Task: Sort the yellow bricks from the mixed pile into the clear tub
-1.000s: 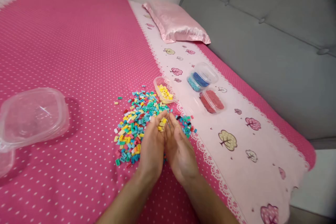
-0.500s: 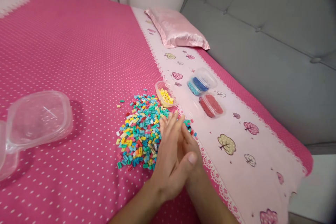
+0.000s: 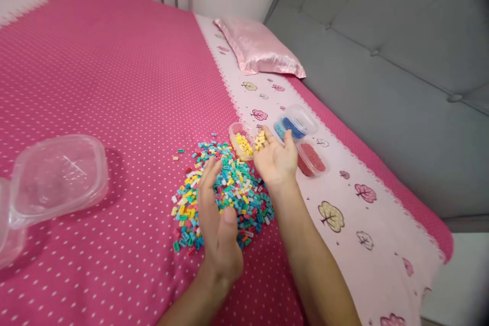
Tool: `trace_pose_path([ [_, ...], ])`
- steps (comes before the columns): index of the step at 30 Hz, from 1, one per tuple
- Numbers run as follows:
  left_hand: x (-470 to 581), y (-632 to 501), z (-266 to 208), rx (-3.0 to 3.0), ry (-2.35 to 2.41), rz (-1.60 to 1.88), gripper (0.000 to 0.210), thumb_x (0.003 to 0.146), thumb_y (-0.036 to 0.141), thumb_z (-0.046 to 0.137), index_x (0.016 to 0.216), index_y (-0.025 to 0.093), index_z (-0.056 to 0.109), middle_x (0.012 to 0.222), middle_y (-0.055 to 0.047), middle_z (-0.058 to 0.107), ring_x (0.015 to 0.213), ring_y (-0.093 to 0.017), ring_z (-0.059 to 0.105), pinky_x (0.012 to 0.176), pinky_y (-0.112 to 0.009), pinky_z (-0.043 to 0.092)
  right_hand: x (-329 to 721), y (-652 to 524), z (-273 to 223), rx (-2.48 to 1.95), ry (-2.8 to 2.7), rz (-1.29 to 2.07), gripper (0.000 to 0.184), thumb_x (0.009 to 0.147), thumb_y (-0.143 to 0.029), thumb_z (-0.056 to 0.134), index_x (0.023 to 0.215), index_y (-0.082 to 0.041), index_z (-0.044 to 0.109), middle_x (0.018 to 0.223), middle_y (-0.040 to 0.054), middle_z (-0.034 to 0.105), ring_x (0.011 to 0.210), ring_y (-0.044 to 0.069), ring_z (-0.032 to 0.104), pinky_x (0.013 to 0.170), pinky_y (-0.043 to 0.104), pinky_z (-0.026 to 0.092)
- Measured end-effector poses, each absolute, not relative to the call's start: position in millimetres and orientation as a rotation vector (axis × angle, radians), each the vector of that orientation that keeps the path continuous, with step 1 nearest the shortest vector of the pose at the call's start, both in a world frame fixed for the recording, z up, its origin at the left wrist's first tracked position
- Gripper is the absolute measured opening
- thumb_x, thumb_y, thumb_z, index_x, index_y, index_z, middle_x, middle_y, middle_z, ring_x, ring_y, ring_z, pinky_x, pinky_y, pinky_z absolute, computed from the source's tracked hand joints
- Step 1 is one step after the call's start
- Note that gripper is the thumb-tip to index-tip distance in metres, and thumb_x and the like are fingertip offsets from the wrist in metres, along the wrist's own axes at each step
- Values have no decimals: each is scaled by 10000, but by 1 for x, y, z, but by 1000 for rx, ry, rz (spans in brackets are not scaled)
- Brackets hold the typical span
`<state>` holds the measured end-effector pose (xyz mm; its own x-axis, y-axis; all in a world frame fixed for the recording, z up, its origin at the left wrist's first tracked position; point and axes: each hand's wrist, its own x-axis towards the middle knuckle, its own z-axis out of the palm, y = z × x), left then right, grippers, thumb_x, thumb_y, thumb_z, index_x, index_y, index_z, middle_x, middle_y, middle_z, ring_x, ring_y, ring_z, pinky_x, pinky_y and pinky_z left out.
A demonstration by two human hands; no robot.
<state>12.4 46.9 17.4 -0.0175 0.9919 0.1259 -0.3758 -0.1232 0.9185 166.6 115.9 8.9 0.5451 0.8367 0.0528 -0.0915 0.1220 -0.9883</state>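
Note:
My right hand [image 3: 275,159] is turned palm up, with several pale yellow toy bricks [image 3: 260,140] resting on its fingers. Those fingers are at the right side of a small clear tub [image 3: 234,130], which has yellow bricks [image 3: 243,144] inside. My left hand [image 3: 217,219] is open and empty, thumb up and fingers stretched out, over the near part of a heap of mixed toy bricks [image 3: 240,188]. It hides some of the heap.
Beyond my right hand stand clear tubs holding blue bricks [image 3: 293,128] and red bricks [image 3: 311,159]. A large clear container [image 3: 61,178] sits at the left on the pink dotted bedspread [image 3: 126,86]. A satin pillow [image 3: 260,46] lies by the grey padded headboard [image 3: 374,86].
My hands were pressed together over the heap and have parted. The right one moved forward to the tub of yellow bricks, palm up with bricks showing; the left shifted slightly left.

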Motion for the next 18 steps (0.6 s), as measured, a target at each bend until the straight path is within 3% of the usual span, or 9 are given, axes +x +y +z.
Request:
trace_pose_path([
  [3,-1,70,15,1102,1034,1420,381,895,425,431,1220,271,558,1420,-5,463,1383,-231,301,1158,-378,178,173,119,5,-1347,-785,700,845,879,-657,11,1387,-112,411,1382,185,476,1325,251,421,1012,566,380],
  [7,-25,98,9,1253,1264,1229,412,889,461,462,1242,264,541,1385,-14,487,1331,-237,365,1135,-382,230,175,92,12,-1414,-875,662,759,895,-652,60,1405,-202,398,1431,107,452,1334,211,421,1026,484,402],
  [12,-37,109,7,1487,1349,951,545,851,572,468,1260,217,527,1349,-88,498,1268,-287,430,1086,-431,299,185,60,22,-1474,-746,604,426,850,-506,488,1149,-221,594,1223,104,628,1045,223,634,911,422,491],
  [15,-39,107,8,1822,1394,706,614,828,611,452,1232,158,543,1300,-155,509,1291,-340,390,1080,-477,287,195,49,17,-1732,-948,508,326,796,-424,594,1031,-201,626,1040,87,688,885,205,654,833,394,504],
  [18,-42,108,7,2073,1459,528,652,816,638,427,1220,140,545,1209,-175,544,1226,-364,447,1037,-493,339,203,40,7,-2111,-1293,443,294,762,-338,649,1025,-207,642,988,80,694,848,216,646,796,393,489],
])
